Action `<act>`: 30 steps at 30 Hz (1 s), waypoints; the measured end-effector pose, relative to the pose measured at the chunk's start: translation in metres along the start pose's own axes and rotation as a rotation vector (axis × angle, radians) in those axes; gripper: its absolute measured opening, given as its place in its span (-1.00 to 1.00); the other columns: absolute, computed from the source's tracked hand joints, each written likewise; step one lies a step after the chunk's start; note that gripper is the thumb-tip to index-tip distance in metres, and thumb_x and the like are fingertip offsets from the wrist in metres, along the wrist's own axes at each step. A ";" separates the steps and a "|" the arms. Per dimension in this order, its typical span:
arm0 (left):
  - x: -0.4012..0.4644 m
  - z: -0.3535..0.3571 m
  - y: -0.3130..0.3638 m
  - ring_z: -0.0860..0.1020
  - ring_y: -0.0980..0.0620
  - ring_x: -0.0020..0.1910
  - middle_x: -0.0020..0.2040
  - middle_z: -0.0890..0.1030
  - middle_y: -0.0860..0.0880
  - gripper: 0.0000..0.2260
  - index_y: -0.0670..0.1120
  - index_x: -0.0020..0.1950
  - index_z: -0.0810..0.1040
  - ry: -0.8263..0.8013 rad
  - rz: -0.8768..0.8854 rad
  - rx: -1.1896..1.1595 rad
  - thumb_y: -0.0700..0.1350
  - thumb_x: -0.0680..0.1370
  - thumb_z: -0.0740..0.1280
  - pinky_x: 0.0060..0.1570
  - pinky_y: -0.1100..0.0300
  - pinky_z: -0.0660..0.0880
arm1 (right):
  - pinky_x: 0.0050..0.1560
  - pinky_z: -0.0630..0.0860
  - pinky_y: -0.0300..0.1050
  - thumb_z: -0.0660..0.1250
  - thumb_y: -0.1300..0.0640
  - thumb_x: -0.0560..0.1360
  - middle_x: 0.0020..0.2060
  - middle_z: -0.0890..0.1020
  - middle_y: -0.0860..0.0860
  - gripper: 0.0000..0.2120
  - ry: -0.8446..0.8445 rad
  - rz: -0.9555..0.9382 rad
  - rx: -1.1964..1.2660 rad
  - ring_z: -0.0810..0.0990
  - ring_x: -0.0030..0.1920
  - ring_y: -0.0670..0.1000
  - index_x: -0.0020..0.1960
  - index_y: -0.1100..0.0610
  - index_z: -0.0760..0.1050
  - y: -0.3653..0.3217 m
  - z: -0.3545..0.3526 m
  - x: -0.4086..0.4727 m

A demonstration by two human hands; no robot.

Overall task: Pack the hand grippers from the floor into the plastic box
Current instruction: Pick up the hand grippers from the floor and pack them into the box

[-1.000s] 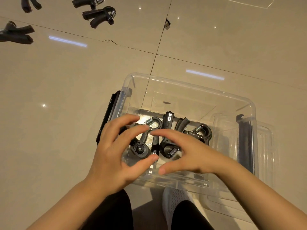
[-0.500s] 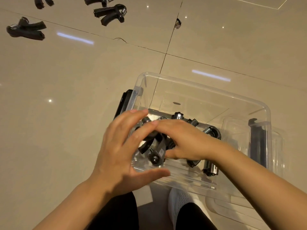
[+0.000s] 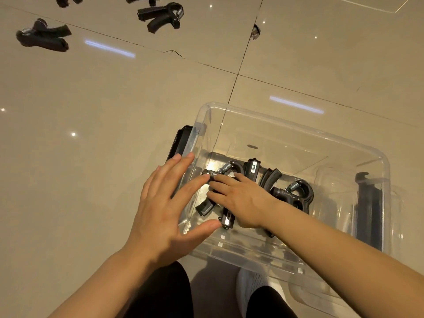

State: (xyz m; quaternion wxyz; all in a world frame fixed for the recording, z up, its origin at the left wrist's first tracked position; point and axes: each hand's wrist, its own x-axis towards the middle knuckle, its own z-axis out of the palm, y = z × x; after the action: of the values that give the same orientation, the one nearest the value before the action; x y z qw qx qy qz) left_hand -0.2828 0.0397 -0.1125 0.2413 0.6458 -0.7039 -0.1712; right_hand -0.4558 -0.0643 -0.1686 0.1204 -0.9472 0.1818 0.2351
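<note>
A clear plastic box stands on the tiled floor in front of me. Several black hand grippers lie in it, one at the right with its spring up. My right hand is down inside the box, palm down, its fingers curled over another hand gripper; the thumb is hidden. My left hand hovers over the box's near-left corner, fingers spread, holding nothing. More hand grippers lie on the floor at the far left and the top.
The box has black latches on its left and right sides. A clear lid lies under its near-right edge. My white shoe and dark trouser legs are just in front of the box.
My right hand has dropped from above the box down onto the grippers inside. My left hand has stayed open by the left rim. The view has shifted, so the box now sits further right.
</note>
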 end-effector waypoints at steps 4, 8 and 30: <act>0.001 0.002 -0.002 0.13 -0.01 0.50 0.49 0.23 -0.02 -0.43 0.10 0.37 0.34 0.019 0.013 -0.004 0.39 0.48 0.09 0.37 -0.11 0.18 | 0.44 -0.01 0.29 0.28 -0.03 0.46 0.51 0.07 0.00 -0.32 -0.054 0.007 0.084 -0.17 0.52 0.07 0.50 -0.05 0.07 -0.004 -0.002 -0.004; -0.001 0.004 -0.004 0.16 -0.05 0.49 0.48 0.25 -0.04 -0.44 0.07 0.36 0.34 0.036 0.029 0.002 0.37 0.48 0.13 0.37 -0.10 0.20 | 0.43 -0.04 0.33 0.28 -0.09 0.47 0.50 0.10 0.01 -0.33 -0.038 0.001 0.065 -0.15 0.52 0.10 0.50 -0.07 0.09 -0.006 0.001 -0.003; 0.018 -0.149 0.058 0.36 0.03 0.32 0.48 0.20 0.06 -0.37 0.14 0.45 0.24 -0.191 0.064 0.034 0.30 0.44 0.27 0.25 0.04 0.36 | 0.06 0.46 -0.13 0.30 0.19 0.52 -0.12 0.56 -0.13 -0.68 0.158 0.536 0.386 0.52 -0.05 -0.08 0.25 -0.02 0.49 -0.044 -0.211 -0.188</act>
State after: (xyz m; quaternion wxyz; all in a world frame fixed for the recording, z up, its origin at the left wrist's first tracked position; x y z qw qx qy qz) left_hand -0.2483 0.0387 0.0442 0.1673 0.6076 -0.7468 -0.2124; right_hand -0.5081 -0.0365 0.1116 0.2168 -0.8407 0.4744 0.1454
